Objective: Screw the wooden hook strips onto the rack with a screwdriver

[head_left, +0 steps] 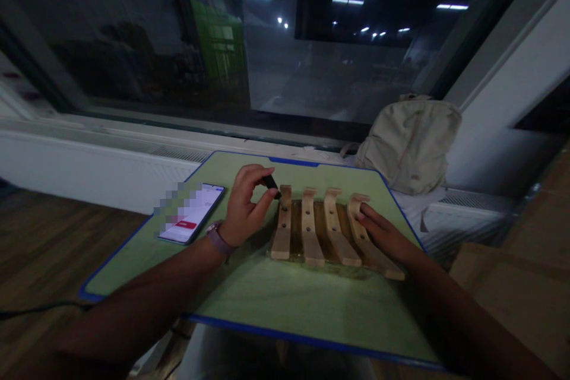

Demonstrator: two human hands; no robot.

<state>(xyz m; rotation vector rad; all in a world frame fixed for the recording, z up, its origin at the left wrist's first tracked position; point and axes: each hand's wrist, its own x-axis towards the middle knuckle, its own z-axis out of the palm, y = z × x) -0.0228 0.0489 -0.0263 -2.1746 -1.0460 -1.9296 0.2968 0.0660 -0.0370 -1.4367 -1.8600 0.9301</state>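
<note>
A wooden rack point(327, 231) with several light hook-shaped pegs on dark cross slats lies flat on a green board point(285, 303) with a blue rim. My left hand point(244, 205) is closed in a pinch on a small black tool point(271, 185), whose tip touches the top of the leftmost peg. My right hand point(385, 237) lies flat on the rightmost peg, fingers stretched out and pressing it down.
A phone point(191, 214) with a lit screen lies on the board left of my left hand. A beige backpack point(409, 142) sits on the sill at the back right. Behind is a dark window above a white radiator ledge point(89, 154). Wooden floor lies to the left.
</note>
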